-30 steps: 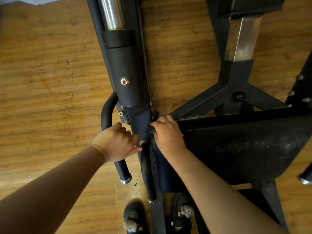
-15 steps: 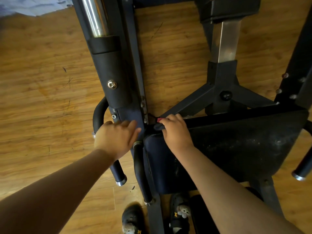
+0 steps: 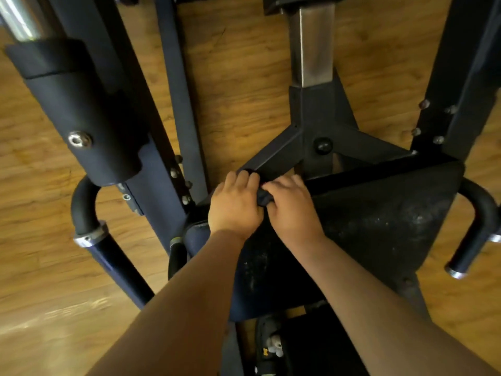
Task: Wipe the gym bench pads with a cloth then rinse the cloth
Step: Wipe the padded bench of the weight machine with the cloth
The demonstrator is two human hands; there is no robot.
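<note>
The black seat pad (image 3: pixel 379 223) of the gym machine lies below me, dusty with pale specks. At its far left corner my right hand (image 3: pixel 292 213) grips a small dark cloth (image 3: pixel 264 198) bunched against the pad's edge. My left hand (image 3: pixel 234 206) sits right beside it, fingers curled over the same corner and onto the cloth. Most of the cloth is hidden under the two hands.
The machine's dark steel frame (image 3: pixel 317 123) and a thick upright post (image 3: pixel 81 112) stand beyond and to the left. Curved grip handles stick out at left (image 3: pixel 86 213) and right (image 3: pixel 479 229). Wooden floor (image 3: pixel 40 267) lies all round. My slippered foot (image 3: pixel 271 348) shows below the seat.
My left hand left the handle area and moved right to the pad's corner, joining my right hand on the cloth. The camera moved closer and right.
</note>
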